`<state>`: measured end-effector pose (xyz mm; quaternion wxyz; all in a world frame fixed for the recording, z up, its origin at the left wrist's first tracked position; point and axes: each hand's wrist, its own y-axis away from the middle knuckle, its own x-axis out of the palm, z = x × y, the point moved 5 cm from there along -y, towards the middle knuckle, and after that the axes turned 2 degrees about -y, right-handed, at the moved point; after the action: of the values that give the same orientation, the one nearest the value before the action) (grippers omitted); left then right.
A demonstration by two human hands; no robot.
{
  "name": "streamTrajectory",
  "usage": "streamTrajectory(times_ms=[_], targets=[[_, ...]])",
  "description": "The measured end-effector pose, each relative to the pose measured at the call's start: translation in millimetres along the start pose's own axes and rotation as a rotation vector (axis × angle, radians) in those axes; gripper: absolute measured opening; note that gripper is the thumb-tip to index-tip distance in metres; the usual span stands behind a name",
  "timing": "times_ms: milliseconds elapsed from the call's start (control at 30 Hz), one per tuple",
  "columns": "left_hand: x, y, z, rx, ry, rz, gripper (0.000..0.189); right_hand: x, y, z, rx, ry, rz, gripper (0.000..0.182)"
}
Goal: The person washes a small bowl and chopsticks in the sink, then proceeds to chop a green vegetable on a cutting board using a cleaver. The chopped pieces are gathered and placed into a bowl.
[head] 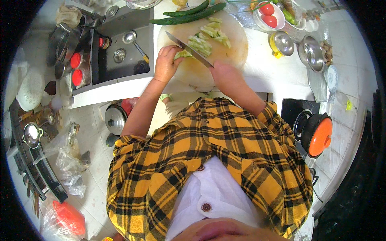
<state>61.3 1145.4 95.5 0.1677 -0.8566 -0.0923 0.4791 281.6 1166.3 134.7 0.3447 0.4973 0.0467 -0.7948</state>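
Note:
My right hand [223, 76] grips a kitchen knife [194, 52], its blade slanting up and left over a round cutting board [232, 60]. Beside the blade, my left hand [167, 61] presses a pale green vegetable piece [183, 54] onto the board with bent fingers. Sliced pale green vegetable [199, 45] lies in a row just past the blade. Farther back sits a second group of slices [215, 31]. Two whole cucumbers [193, 18] rest across the board's far edge. The knife's handle is hidden inside my right hand.
At left is a dark sink [120, 66] with a metal ladle [135, 45] in it. Red-lidded jars [77, 69] stand beside it. To the right are a bowl of tomatoes [268, 16], a yellow-handled metal cup [282, 44], a steel bowl [311, 52] and an orange-lidded pot [320, 137] on a stove.

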Motion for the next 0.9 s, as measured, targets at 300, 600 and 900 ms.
streamTrajectory(times_ms=[300,600,900], targets=[[-2,11,1,-0.05,0.006,-0.015,0.036,9,-26,23,-0.162,-0.072,0.024,0.022],[-1,28,-11,-0.052,0.021,0.028,0.036,44,-56,24,-0.163,-0.003,-0.009,0.019],[-22,18,-17,0.011,-0.04,0.045,0.045,-18,-29,0,-0.017,-0.196,-0.154,0.03]])
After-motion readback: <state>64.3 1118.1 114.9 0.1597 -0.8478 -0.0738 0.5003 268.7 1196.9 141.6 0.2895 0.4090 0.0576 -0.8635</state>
